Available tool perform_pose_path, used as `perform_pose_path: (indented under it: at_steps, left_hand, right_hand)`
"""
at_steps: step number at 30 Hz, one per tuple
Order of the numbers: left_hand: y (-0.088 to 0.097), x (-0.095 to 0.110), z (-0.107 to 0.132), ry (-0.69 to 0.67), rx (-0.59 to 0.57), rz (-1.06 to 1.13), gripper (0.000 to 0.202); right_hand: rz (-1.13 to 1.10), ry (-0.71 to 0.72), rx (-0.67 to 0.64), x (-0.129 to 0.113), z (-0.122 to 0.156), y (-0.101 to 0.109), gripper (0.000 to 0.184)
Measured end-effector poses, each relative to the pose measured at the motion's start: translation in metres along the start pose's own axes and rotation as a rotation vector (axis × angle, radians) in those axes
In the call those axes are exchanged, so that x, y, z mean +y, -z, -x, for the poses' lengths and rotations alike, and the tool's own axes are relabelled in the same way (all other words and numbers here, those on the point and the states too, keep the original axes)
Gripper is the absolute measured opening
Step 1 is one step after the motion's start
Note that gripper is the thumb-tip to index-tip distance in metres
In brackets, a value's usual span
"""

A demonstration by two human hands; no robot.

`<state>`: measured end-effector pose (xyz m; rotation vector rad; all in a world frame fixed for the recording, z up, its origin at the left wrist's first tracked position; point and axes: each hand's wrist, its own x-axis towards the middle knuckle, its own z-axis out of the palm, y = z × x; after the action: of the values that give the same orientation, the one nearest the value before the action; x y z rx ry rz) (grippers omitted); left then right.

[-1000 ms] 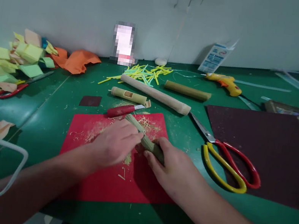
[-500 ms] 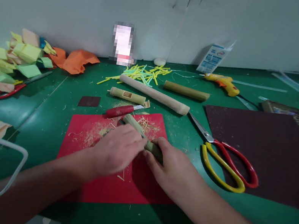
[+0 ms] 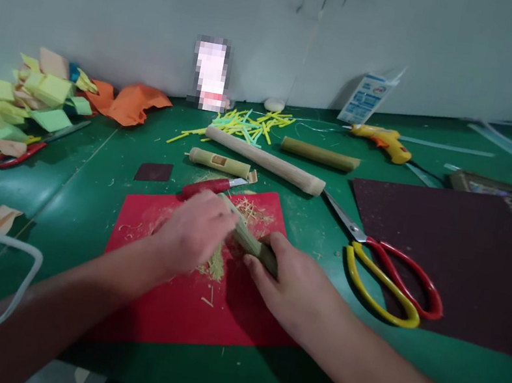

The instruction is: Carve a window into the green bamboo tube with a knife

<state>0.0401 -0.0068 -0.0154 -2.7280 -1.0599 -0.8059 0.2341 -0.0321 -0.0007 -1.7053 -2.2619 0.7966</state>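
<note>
The right hand point(image 3: 292, 284) is gripping the near end of a greenish bamboo stick point(image 3: 247, 239), with the fingers wrapping it from below and the thumb lying on top. The left hand point(image 3: 192, 230) is curling closed over the stick's middle. It is blurred, so I cannot tell whether anything else is pinched under its fingers.

The stick is lying low over a flat red cutting mat point(image 3: 176, 309) on the green tabletop point(image 3: 88, 188). Its long axis is running from the right hand up and to the left, away from the person, with the far tip showing just past the left knuckles. The right hand is nearer the close end and the left is nearer the far end.

A small heap of pale shavings point(image 3: 212, 268) is sitting on the mat under the left hand. One red-handled knife point(image 3: 207, 187) is lying just beyond the mat's far edge.

Further back, three more sticks are lying apart from each other:
- a short pale notched piece point(image 3: 219, 162)
- a long pale wooden rod point(image 3: 264, 160)
- an olive bamboo tube point(image 3: 319, 155)

There are two pairs of scissors, a red-and-yellow pair point(image 3: 389, 281) to the right and a red-handled pair point(image 3: 19, 156) far to the left.
</note>
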Motion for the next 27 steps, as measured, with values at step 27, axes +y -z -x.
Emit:
perform_pose_path:
  at_steps: [27]
  left_hand:
    - [-0.002, 0.009, 0.004, -0.014, -0.057, 0.005, 0.019]
  right_hand:
    - [0.016, -0.001, -0.03, -0.003, 0.002, -0.002, 0.012]
